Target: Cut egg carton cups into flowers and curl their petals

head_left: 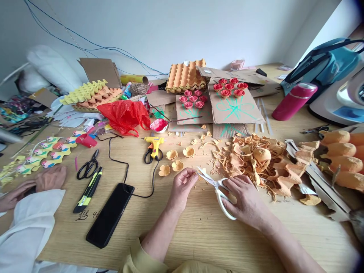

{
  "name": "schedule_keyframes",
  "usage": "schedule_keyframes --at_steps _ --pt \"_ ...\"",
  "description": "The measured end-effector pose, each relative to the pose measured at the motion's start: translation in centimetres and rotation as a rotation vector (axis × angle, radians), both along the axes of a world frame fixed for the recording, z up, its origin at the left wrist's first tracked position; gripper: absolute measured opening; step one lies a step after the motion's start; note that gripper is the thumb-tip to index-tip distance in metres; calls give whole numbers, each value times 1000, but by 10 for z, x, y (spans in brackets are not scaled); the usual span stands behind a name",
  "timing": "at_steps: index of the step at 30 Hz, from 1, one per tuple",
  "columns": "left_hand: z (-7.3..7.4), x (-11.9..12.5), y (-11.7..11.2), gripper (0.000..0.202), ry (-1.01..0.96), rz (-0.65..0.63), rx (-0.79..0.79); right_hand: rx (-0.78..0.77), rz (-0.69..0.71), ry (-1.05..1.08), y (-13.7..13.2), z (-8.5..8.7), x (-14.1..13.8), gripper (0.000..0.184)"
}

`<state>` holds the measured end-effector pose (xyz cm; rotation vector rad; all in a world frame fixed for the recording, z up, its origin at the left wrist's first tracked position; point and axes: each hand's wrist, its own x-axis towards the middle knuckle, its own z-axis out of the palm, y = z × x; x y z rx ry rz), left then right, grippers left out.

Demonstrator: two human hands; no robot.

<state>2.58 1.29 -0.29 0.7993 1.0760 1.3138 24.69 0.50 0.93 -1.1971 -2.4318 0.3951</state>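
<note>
White-handled scissors are gripped in my right hand, fingers and thumb through the loops. The blades point up and left, toward my left hand. My left thumb and fingertips pinch a small scrap at the blade tips, probably egg-carton pulp; its shape is mostly hidden. Just beyond my left hand sit several petal-shaped orange carton cups. To the right of the scissors spreads a heap of torn orange carton scraps.
A yellow glue gun with a cord, a black phone, a utility knife and black scissors lie left. Red paper flowers stand on cardboard behind. A pink bottle leans right. Another person's hands rest far left.
</note>
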Motion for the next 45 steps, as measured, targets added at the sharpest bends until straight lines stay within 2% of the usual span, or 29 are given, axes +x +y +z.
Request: schedule_keyframes --at_steps 9,19,35,45 --pt "1 0 0 22 47 -10 42 54 -47 -65 0 2 0 13" --pt "4 1 -2 19 194 -10 92 99 -84 -88 -1 2 0 16" --pt "3 1 -3 20 128 -36 56 89 -78 -117 -1 5 -2 14" --pt "6 4 -3 21 110 -115 52 51 -36 -94 -2 5 -3 14"
